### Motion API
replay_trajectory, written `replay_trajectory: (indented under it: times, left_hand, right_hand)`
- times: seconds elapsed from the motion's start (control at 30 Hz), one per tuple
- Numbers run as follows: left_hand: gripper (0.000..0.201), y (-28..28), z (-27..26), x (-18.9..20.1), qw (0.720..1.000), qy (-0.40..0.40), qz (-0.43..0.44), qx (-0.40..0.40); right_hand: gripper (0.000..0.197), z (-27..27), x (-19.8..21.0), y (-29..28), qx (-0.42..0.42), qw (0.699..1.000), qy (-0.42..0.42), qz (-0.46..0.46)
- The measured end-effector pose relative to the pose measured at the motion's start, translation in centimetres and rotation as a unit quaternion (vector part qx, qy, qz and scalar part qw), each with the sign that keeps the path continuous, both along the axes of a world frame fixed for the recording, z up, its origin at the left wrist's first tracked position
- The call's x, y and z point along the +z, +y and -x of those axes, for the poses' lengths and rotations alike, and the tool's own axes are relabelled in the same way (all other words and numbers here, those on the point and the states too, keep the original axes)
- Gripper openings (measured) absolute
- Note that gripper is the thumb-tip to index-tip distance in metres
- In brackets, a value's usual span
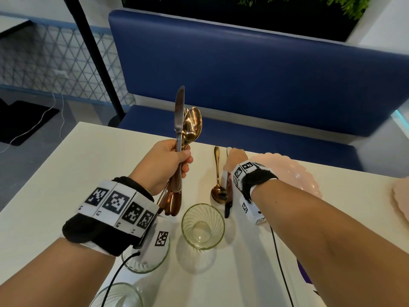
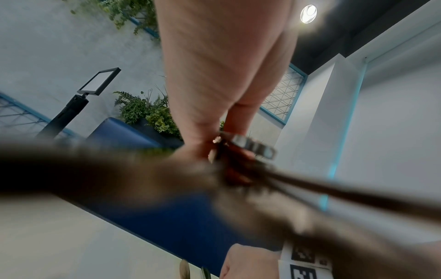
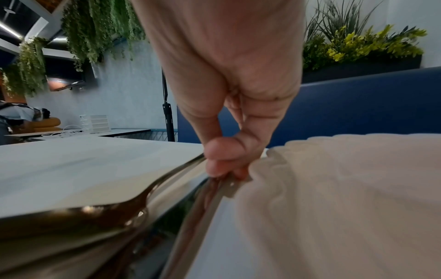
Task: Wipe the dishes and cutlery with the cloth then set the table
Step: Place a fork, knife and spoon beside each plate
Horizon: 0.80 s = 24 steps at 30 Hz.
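Observation:
My left hand (image 1: 184,159) grips a bundle of cutlery upright above the white table (image 1: 88,173): a steel knife (image 1: 179,111), a gold spoon (image 1: 193,125) and more behind them. In the left wrist view the handles (image 2: 358,194) are a blur. My right hand (image 1: 234,155) reaches to the table's far side and pinches the far end of a second knife (image 1: 229,196), which lies flat. This knife (image 3: 203,207) sits between a gold spoon (image 1: 218,173) on its left and a scalloped pink plate (image 1: 294,173) on its right. No cloth is in either hand.
A clear ribbed glass (image 1: 202,227) stands near the lying spoon's bowl. Two more glasses (image 1: 137,264) sit under my left forearm. A second pink plate (image 1: 401,196) shows at the right edge. A purple strip (image 1: 304,275) peeks from under my right arm. A blue bench (image 1: 243,74) lies beyond.

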<state>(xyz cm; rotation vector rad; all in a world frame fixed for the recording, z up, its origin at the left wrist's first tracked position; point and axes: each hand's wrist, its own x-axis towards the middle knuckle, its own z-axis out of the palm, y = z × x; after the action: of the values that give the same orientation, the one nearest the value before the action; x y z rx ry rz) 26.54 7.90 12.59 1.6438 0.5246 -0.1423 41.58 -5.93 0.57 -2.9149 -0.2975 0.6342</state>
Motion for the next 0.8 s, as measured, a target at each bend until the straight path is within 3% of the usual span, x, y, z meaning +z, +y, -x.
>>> replay_trajectory:
  times: [0.13,0.2,0.27,0.37,0.43,0.5,0.57,0.8]
  left_hand:
    - [0.015,-0.3,0.1,0.3,1.000,-0.007,0.015,-0.002]
    - [0.015,-0.6,0.2,0.5,1.000,-0.009,0.019,-0.005]
    - [0.015,-1.2,0.1,0.8,0.999,-0.010,0.032,-0.003]
    - [0.014,-2.9,-0.1,1.4,0.998,-0.006,0.058,-0.006]
    - [0.011,-4.8,-0.2,1.9,0.997,-0.005,0.079,-0.018]
    - [0.012,-7.2,-0.1,2.3,0.996,-0.016,0.084,-0.039]
    - [0.015,-10.0,0.1,2.7,0.994,-0.024,0.083,-0.065]
    - [0.020,-19.9,1.1,3.3,0.987,-0.029,0.075,-0.142]
  right_hand:
    - [0.024,0.1,1.4,-0.2,-0.014,1.000,-0.012,-0.014]
    - [0.014,0.0,3.2,-0.8,-0.047,0.996,-0.028,-0.068]
    - [0.016,0.1,5.8,-2.0,-0.059,0.984,-0.092,-0.144]
    - [0.014,2.4,10.9,-4.3,-0.004,0.918,-0.269,-0.293]
    - [0.010,5.3,14.4,-5.6,0.132,0.882,-0.300,-0.339]
    - [0.011,7.6,16.2,-6.9,0.267,0.881,-0.246,-0.303]
    - [0.016,8.5,16.7,-8.9,0.329,0.895,-0.200,-0.226]
    - [0.023,10.0,17.3,-19.8,0.331,0.918,-0.178,-0.129]
